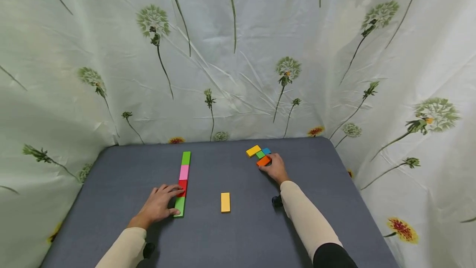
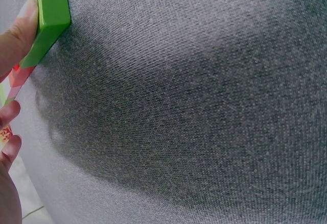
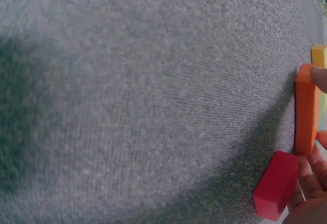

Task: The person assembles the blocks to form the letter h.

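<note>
Four-coloured blocks form a straight row at left: a green block (image 1: 186, 158) at the far end, a pink block (image 1: 184, 172), a red block (image 1: 182, 183) and a near green block (image 1: 180, 205). My left hand (image 1: 158, 204) rests on this row, thumb against the near green block and fingertips over the red one. My right hand (image 1: 276, 169) pinches an orange block (image 1: 263, 161) between thumb and fingers, at a small cluster of blocks. Beside it in the right wrist view lies a dark red block (image 3: 276, 185), under the fingers and hidden in the head view.
In the cluster by the right hand are a yellow block (image 1: 253, 151), a small green block (image 1: 260, 154) and a blue block (image 1: 266, 151). A lone light-orange block (image 1: 225, 202) lies mid-table. The grey table (image 1: 208, 243) meets a flower-printed curtain (image 1: 238, 73) behind.
</note>
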A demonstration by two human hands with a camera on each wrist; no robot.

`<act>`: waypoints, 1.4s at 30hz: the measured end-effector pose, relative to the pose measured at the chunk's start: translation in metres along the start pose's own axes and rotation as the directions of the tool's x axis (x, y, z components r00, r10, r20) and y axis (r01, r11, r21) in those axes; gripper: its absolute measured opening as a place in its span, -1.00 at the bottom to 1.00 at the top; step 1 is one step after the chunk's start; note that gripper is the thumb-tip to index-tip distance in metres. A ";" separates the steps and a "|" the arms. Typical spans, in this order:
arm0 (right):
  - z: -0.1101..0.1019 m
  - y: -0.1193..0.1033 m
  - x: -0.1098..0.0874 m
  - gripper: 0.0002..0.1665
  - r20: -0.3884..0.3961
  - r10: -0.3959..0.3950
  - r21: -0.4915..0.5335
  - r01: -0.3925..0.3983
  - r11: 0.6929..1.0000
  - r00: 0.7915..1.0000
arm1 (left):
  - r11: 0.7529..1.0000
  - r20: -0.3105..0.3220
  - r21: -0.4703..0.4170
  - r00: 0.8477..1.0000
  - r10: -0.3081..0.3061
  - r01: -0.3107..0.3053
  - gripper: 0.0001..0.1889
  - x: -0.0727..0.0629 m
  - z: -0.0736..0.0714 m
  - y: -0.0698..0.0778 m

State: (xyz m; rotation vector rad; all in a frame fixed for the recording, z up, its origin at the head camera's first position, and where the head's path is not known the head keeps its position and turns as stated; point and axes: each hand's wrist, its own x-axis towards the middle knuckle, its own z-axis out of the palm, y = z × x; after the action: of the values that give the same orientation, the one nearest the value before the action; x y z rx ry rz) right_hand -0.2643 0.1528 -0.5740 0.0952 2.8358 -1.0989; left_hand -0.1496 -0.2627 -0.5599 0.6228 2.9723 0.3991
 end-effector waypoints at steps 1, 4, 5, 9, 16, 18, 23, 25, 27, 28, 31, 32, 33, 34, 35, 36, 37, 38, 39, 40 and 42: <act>-0.002 0.001 -0.001 -0.25 0.001 0.003 0.000 -0.003 1.000 1.000 | 1.000 -0.007 0.001 1.000 0.009 -0.009 -0.27 0.000 0.001 0.001; -0.006 0.003 -0.002 -0.23 0.010 0.016 -0.002 -0.016 1.000 1.000 | 1.000 -0.025 0.001 1.000 0.019 -0.019 -0.27 0.001 0.004 0.003; -0.007 0.002 -0.002 -0.23 0.014 0.018 0.003 -0.018 1.000 1.000 | 1.000 -0.029 0.002 0.999 0.018 -0.018 -0.27 0.001 0.004 0.003; -0.009 0.000 -0.002 -0.23 0.023 0.020 0.009 -0.021 1.000 1.000 | 1.000 -0.026 0.011 1.000 0.004 -0.004 -0.27 -0.001 0.003 0.005; -0.008 -0.002 -0.002 -0.25 0.027 0.045 0.038 -0.046 0.998 0.999 | 1.000 0.029 0.010 0.999 -0.027 0.027 -0.26 -0.002 -0.003 0.006; -0.009 -0.003 -0.003 -0.26 0.023 0.048 0.040 -0.049 0.998 0.999 | 1.000 0.032 0.005 0.999 -0.024 0.024 -0.26 -0.001 -0.003 0.006; -0.014 -0.007 -0.006 -0.30 0.028 0.051 0.035 -0.052 0.998 0.998 | 1.000 0.024 0.007 1.000 -0.002 0.002 -0.26 -0.001 0.000 0.006; -0.015 -0.009 -0.007 -0.32 0.034 0.052 0.047 -0.053 0.997 0.998 | 1.000 0.026 0.012 1.000 -0.009 0.008 -0.26 -0.001 0.000 0.004; -0.016 -0.012 -0.009 -0.33 0.033 0.042 0.056 -0.044 0.997 0.999 | 1.000 0.036 0.007 0.999 -0.027 0.027 -0.26 0.000 0.001 0.004; -0.016 -0.013 -0.010 -0.33 0.033 0.035 0.058 -0.037 0.998 0.999 | 0.999 0.040 0.005 0.999 -0.033 0.033 -0.26 0.000 0.001 0.003; -0.014 -0.018 -0.015 -0.34 0.042 0.008 0.064 -0.010 0.998 0.999 | 0.999 0.045 -0.002 0.998 -0.048 0.048 -0.26 0.000 0.002 0.003; -0.013 -0.020 -0.017 -0.34 0.047 -0.004 0.059 0.001 0.998 0.999 | 0.999 0.047 -0.001 0.998 -0.051 0.051 -0.26 -0.001 0.002 0.003; -0.012 -0.022 -0.018 -0.33 0.054 -0.013 0.057 0.009 0.998 0.998 | 0.999 0.045 0.001 0.998 -0.050 0.050 -0.27 -0.001 0.002 0.003; -0.011 -0.024 -0.020 -0.33 0.065 -0.018 0.061 0.014 0.998 0.998 | 0.999 0.045 0.002 0.998 -0.051 0.051 -0.26 -0.001 0.002 0.003; -0.009 -0.026 -0.022 -0.33 0.074 -0.026 0.064 0.021 0.998 0.997 | 0.999 0.046 0.004 0.998 -0.052 0.052 -0.27 -0.001 0.002 0.003; -0.008 -0.029 -0.023 -0.32 0.085 -0.037 0.068 0.032 0.997 0.996 | 0.999 0.049 0.005 0.997 -0.054 0.053 -0.27 -0.001 0.002 0.003; -0.006 -0.031 -0.025 -0.32 0.096 -0.051 0.071 0.044 0.997 0.994 | 0.998 0.051 0.007 0.997 -0.055 0.055 -0.27 -0.001 0.002 0.003; -0.005 -0.033 -0.027 -0.32 0.106 -0.063 0.078 0.055 0.995 0.992 | 0.998 0.053 0.008 0.997 -0.057 0.057 -0.27 -0.001 0.002 0.003; -0.003 -0.036 -0.029 -0.33 0.117 -0.074 0.087 0.065 0.994 0.990 | 0.998 0.054 0.009 0.997 -0.057 0.057 -0.27 -0.001 0.002 0.003; 0.000 -0.038 -0.030 -0.33 0.127 -0.089 0.095 0.077 0.993 0.988 | 0.998 0.054 0.006 0.997 -0.059 0.058 -0.27 -0.001 0.002 0.004; 0.004 -0.044 -0.033 -0.34 0.148 -0.120 0.107 0.105 0.989 0.982 | 0.998 0.053 0.003 0.997 -0.058 0.058 -0.27 0.000 0.001 0.004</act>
State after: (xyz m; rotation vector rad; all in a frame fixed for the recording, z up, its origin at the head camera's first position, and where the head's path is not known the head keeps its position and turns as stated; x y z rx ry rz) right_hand -0.2350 0.1167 -0.5440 -0.1398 2.6782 -1.2115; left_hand -0.1474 -0.2587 -0.5600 0.5365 2.9324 0.3699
